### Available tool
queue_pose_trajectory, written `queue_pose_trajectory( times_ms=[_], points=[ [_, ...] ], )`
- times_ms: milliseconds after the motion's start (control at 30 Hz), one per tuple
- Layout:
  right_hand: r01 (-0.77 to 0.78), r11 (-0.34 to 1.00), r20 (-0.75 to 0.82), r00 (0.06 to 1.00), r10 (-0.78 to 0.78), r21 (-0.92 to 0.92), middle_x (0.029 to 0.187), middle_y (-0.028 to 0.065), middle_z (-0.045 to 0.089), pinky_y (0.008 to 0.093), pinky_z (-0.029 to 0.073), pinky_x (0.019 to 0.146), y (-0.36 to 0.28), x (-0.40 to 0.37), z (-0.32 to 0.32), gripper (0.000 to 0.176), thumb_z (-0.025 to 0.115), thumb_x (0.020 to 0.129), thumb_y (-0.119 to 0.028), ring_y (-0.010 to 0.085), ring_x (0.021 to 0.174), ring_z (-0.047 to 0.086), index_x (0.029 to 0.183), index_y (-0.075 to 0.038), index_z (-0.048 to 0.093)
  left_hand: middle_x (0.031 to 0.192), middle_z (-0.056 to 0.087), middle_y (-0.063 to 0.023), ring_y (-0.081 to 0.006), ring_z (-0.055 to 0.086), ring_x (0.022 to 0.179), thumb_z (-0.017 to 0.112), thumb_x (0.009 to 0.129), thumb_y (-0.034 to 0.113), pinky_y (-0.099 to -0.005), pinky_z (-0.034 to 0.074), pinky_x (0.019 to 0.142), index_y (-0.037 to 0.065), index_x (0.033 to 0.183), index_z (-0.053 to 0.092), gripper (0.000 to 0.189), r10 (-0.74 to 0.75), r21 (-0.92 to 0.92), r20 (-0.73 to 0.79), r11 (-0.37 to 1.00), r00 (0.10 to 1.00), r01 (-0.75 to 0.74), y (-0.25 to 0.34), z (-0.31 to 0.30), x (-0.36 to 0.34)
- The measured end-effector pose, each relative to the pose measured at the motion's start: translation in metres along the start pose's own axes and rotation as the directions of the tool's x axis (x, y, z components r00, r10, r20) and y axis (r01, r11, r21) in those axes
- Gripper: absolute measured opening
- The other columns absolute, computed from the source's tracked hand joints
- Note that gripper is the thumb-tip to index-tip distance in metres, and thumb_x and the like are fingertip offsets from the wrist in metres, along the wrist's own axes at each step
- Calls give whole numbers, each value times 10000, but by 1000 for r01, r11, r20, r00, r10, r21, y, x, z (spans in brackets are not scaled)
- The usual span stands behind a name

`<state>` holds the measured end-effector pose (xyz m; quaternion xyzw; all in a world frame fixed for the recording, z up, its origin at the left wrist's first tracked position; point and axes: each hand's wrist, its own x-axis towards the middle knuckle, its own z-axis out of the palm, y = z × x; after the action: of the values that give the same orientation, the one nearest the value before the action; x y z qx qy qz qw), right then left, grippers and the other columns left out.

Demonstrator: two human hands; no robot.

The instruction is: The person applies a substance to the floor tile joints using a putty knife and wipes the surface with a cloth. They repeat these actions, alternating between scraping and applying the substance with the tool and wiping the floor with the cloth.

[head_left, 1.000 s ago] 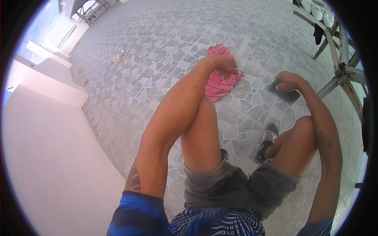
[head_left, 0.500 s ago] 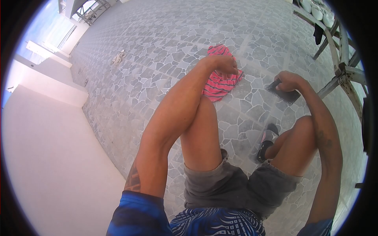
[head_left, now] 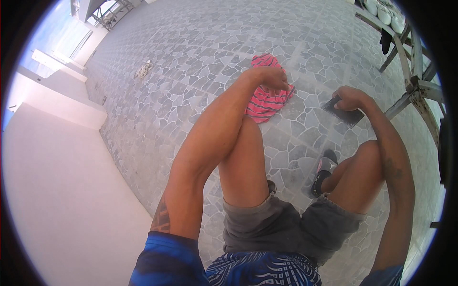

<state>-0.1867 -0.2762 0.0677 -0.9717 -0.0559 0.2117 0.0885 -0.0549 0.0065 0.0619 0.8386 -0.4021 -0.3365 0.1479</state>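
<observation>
A person squats on a patterned tile floor (head_left: 200,43), seen from above. A blue printed shirt (head_left: 248,272) and grey shorts (head_left: 281,229) fill the near edge of the view. Just beyond the shorts, a dark shoe (head_left: 320,175) stands flat on the tiles between the bent knees.

Past the knees, both arms reach down to the floor. The left hand (head_left: 273,78) sits knuckles up on a pink striped cloth (head_left: 265,104), its fingers curled down into the fabric and gripping it. The cloth lies bunched on the tiles, directly ahead of the left knee. Well apart to the right, the right hand (head_left: 348,98) is closed over the upper edge of a dark sheet (head_left: 347,116), which lies flat against the floor in front of the right knee.

Nothing differs from half a second or a full second ago: hands, cloth, sheet and shoe keep the same places, and the view itself has not shifted.

Farther out, a pale crumpled rag (head_left: 143,70) lies alone on the tiles to the left. A white ledge (head_left: 57,157) borders the floor on that side. At the far right stands a weathered wooden frame (head_left: 414,71) with a dark garment (head_left: 385,42) hanging from it, and white rounded objects (head_left: 384,13) rest on top; what they are cannot be told.
</observation>
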Motion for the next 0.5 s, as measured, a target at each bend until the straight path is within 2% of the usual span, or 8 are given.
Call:
queue_pose_trajectory(
  times_ms=[500],
  points=[
    [16, 1000, -17, 1000, -16, -5, 965, 230, 699, 421, 507, 821, 2, 0, 0, 395, 703, 744, -185, 365, 925, 672, 1094, -2, 687, 865, 726, -120, -207, 709, 786, 545, 933, 365, -336, 565, 691, 19, 1026, 686, 385, -6, -5, 13, 1000, 1000, 6, 0, -1, 1]
  ],
)
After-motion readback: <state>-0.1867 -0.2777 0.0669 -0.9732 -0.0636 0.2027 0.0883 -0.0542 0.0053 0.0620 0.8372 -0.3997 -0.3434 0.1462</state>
